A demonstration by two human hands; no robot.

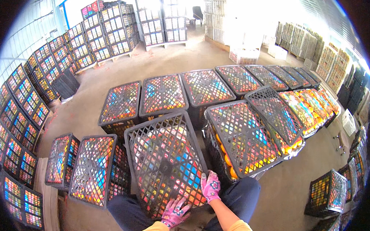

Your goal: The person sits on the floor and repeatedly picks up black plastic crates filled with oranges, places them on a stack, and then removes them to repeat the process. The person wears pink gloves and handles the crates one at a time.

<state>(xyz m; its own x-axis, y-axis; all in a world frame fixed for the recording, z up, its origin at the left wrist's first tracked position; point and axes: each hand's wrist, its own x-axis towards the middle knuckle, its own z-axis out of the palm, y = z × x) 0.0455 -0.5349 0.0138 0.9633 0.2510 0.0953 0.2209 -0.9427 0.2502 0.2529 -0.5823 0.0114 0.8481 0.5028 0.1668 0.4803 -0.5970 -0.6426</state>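
A black plastic lattice lid (167, 159) lies tilted over a crate between my knees. Printed paper in blue, red and green shows through its mesh. My left hand (175, 211), in a pink floral glove, rests with spread fingers on the lid's near edge. At the lid's right edge, my right hand (211, 186) has its gloved fingers curled round the rim. Just right of it stands a crate of oranges (228, 156) lined with clear plastic film, under its own lattice lid (244, 136). Another loose lid (275, 113) leans across that crate's far end.
A row of lidded crates (164, 94) runs behind. Uncovered crates of oranges with printed paper (309, 110) continue at right. Two lidded crates (91, 167) stand at left. Tall crate stacks (108, 31) line the left wall. More crates (325, 191) sit at right on the concrete floor (280, 194).
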